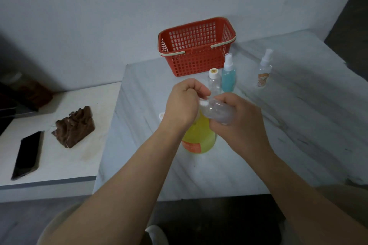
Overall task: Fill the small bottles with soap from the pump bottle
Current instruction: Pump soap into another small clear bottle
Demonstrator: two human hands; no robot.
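Right hand (239,123) grips small clear plastic bottle (215,111); left hand (183,103) clamps yellow pump bottle (199,137). A misaligned mouth could spill soap.

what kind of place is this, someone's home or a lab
Most likely a room in a home, not a lab: a pale marble-look table by a bare wall, a red plastic basket on it, and a phone on the lower counter beside it.

A clear bottle (214,112) is lying tilted over the yellow pump bottle (199,137), neck pointing left. Behind them a capped bottle (214,81), a blue sprayer (228,77) and a labelled sprayer (263,71) are standing upright.
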